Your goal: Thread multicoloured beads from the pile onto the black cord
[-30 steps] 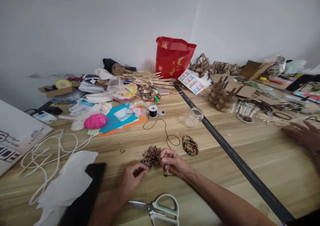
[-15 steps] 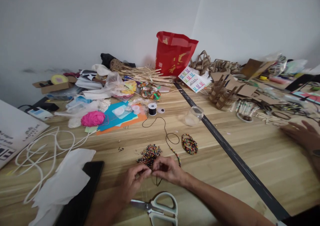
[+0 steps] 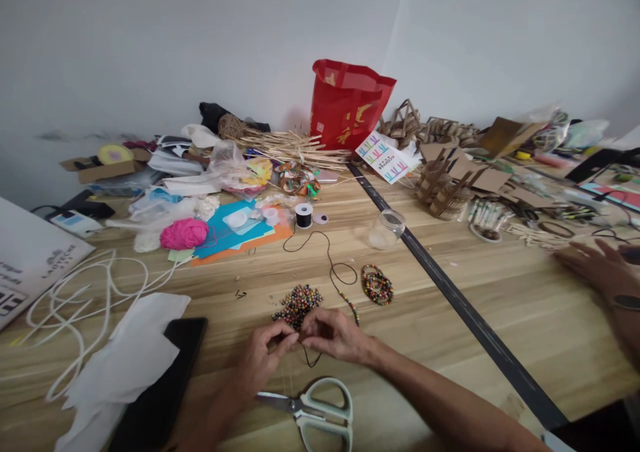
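Note:
Over the table's front, my left hand and my right hand meet fingertip to fingertip, both pinched. The right fingers grip a black cord, whose loop dangles below them. Whatever the left fingers pinch is too small to make out. Just beyond my hands lies a pile of small multicoloured beads, partly covered by my fingers. A strung row of beads on the cord runs out past my right hand. To its right rests a coiled beaded strand. Scissors lie spread below my wrists.
A black cord spool and a clear jar stand farther back. Pink yarn, coloured paper and a red bag sit behind. On the left lie white cord and a black tablet-like slab. Another person's hand rests at right.
My hands stay together at the fingertips, with only small finger shifts. The whole view has shifted slightly; the objects on the table keep their places.

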Tool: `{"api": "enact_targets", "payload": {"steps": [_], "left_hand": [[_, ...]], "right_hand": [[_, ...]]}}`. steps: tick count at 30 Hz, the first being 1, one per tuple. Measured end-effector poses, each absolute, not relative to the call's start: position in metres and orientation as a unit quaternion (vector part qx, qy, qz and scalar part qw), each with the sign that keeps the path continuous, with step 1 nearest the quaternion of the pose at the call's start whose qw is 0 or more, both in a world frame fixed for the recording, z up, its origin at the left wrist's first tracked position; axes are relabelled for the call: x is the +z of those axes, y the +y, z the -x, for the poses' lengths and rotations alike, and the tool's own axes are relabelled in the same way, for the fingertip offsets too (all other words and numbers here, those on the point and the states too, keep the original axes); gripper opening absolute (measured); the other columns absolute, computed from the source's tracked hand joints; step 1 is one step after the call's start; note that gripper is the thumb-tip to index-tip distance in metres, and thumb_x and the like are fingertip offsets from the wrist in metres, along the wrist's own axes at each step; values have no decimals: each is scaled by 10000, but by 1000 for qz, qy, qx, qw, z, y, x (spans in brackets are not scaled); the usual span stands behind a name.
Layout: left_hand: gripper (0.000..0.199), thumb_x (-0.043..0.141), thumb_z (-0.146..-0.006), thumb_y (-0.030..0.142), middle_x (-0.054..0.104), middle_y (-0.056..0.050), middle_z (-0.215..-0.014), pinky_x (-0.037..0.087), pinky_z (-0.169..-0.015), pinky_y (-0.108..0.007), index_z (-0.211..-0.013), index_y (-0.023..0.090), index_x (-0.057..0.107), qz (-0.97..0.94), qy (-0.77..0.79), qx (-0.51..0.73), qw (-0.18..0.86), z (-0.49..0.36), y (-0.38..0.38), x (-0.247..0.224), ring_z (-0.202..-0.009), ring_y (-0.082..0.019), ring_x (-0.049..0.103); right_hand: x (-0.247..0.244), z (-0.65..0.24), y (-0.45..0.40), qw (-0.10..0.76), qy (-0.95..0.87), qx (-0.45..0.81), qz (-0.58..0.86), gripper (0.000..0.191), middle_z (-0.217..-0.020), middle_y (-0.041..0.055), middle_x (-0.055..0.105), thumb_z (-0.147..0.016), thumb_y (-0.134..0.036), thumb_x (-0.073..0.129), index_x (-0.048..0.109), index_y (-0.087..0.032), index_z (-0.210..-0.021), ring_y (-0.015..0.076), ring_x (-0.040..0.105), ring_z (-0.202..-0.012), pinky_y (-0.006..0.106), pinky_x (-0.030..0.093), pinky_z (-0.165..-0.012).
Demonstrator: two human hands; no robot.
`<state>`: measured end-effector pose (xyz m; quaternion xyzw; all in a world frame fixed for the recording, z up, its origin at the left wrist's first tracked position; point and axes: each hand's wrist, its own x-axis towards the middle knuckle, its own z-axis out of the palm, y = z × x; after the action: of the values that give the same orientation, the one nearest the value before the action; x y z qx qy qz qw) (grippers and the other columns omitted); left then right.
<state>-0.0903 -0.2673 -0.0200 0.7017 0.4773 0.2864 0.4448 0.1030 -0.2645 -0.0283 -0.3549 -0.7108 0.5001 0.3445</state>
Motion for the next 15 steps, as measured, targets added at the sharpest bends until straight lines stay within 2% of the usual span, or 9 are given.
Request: {"api": "enact_targets", "payload": {"steps": [3,7,10,13,15], "left_hand": [[283,527,-792,377,636,-22,-615,442,-623,-243,-637,161,623,-701,479,286,444,94,-267,-22,-624,-173,583],[282,526,-800,371,627,-19,-619,436,-624,-239,-639,159,620,-711,473,270,445,97,-265,-22,-637,-173,581],[280,528,-802,368,623,-18,-630,432,-629,-239,-639,158,616,-715,475,265,439,100,-263,-21,-646,-173,573],[279,527,-801,370,616,-15,-634,429,-625,-239,-639,159,608,-718,481,264,429,101,-261,-19,-647,-173,565],[283,520,-806,372,606,-12,-623,428,-622,-239,-637,160,603,-721,481,261,425,101,-261,-18,-636,-171,559]], "right_hand": [[-11,-114,-256,332,-730,446,399,180,-711,-3,563,-846,-316,595,607,-138,-818,86,483,-609,173,366,-534],[10,-131,-247,264,-777,384,423,41,-747,-5,606,-831,-164,595,631,-146,-838,86,521,-637,165,365,-560],[16,-138,-248,181,-846,316,389,70,-809,4,634,-806,-106,609,643,-158,-838,98,563,-700,176,372,-611],[14,-139,-255,112,-890,266,353,92,-885,10,645,-806,-117,613,652,-185,-854,112,587,-768,186,362,-625],[12,-136,-261,83,-906,249,333,86,-857,6,640,-808,-135,616,653,-197,-854,117,586,-775,190,353,-616]]}}
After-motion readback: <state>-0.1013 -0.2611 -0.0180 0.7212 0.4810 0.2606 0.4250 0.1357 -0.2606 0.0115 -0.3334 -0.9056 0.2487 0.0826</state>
